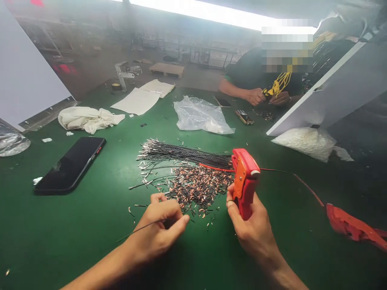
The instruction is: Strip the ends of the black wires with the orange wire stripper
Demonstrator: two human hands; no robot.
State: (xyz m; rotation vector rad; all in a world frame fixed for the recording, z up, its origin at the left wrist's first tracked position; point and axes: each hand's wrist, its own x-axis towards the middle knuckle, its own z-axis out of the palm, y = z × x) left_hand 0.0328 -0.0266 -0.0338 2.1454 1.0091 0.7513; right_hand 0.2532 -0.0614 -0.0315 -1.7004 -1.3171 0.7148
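Observation:
My left hand (165, 225) is closed on a thin black wire (140, 228), whose free end trails back over the wrist. My right hand (252, 225) grips the handle of a red and orange wire stripper (244, 177), held upright with its head at the top. Beyond my hands lies a bundle of black wires (187, 154) with silvery tips at the left end; its right end reaches behind the tool. Between bundle and hands spreads a pile of short black and copper scraps (199, 185).
A black phone (71, 165) and a white cloth (90, 119) lie left. Farther back are papers (136, 100), a plastic bag (201, 114) and a small keypad phone (244, 117). Across the table, a person's hands (256, 96) hold yellow wires. Red cloth (350, 223) lies right.

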